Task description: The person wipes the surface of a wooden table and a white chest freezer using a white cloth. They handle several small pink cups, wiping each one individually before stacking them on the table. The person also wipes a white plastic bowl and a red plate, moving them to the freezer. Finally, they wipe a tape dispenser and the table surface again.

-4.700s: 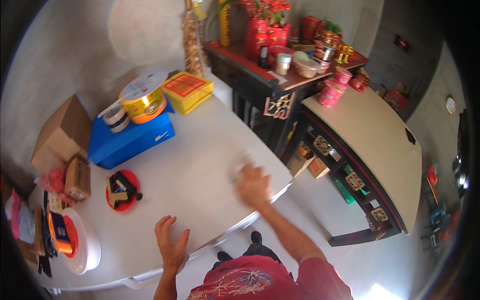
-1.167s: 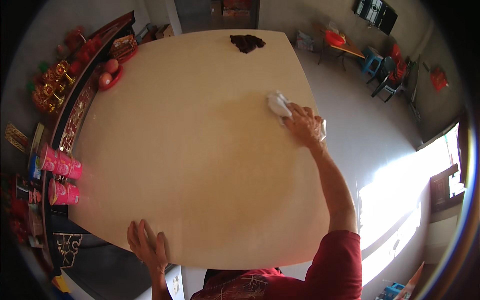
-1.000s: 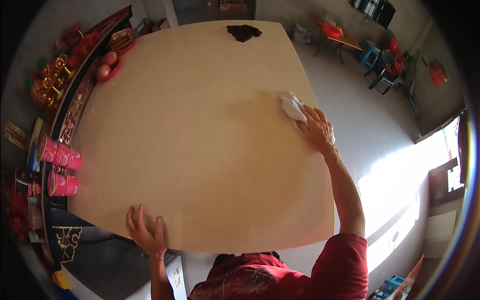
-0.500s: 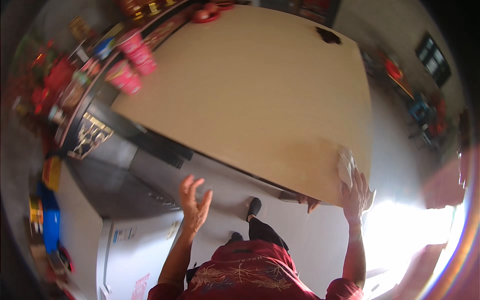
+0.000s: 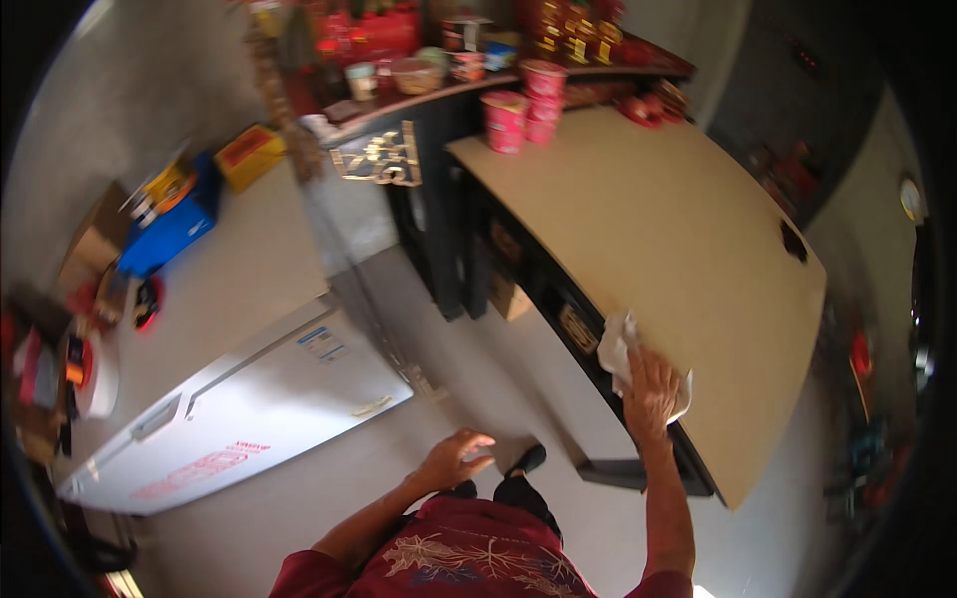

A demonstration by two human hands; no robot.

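A white cloth (image 5: 616, 351) lies bunched under my right hand (image 5: 651, 391), which presses it onto the near edge of the tan tabletop (image 5: 713, 249). Part of the cloth sticks out on both sides of the fingers, and a corner hangs at the table's rim. Over the floor between the table and a white chest freezer, my left hand (image 5: 454, 460) hovers with nothing in it. Its fingers are slightly bent, and the thumb stands apart from them.
Pink cups (image 5: 506, 122) stand stacked at the table's far left corner, and a red dish (image 5: 643, 110) sits at the back. Behind runs a dark shelf (image 5: 429, 100) crowded with jars and red items. To the left, the white freezer (image 5: 289, 384) carries a blue bag (image 5: 174, 234) and a yellow box (image 5: 249, 156).
The view has turned to the left, showing more of the freezer. My right hand has moved the cloth from the table's right end to its near edge. My left hand is lower.
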